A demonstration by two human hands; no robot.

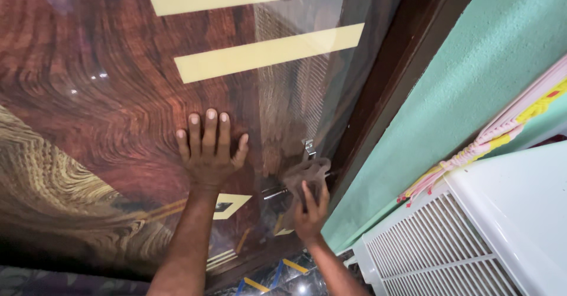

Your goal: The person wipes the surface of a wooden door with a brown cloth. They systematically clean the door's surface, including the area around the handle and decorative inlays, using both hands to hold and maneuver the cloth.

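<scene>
Left hand: pressed flat, palm down, against the glossy door, fingers spread and pointing up, thumb out to the right; it grasps nothing. Right hand: closed around a crumpled brown cloth, fingers curled over the lower part of the cloth and pressing it against the door's metal handle. The cloth lies near the door's right edge, below and right of the left hand, covering most of the handle so that only a short silver bar shows to the left of it. A small silver latch plate sits just above the cloth. Door: polished dark reddish wood-grain finish with pale cream rectangular stripes near the top, a golden swirled grain area at the lower left, and small cream squares below the left wrist. Door frame: dark brown, running diagonally just right of the cloth. Wall: textured, mint green, beside the frame. White slatted appliance: at lower right, near the right forearm. Pink and yellow braided cord: lying along the upper edge of that appliance against the wall.
</scene>
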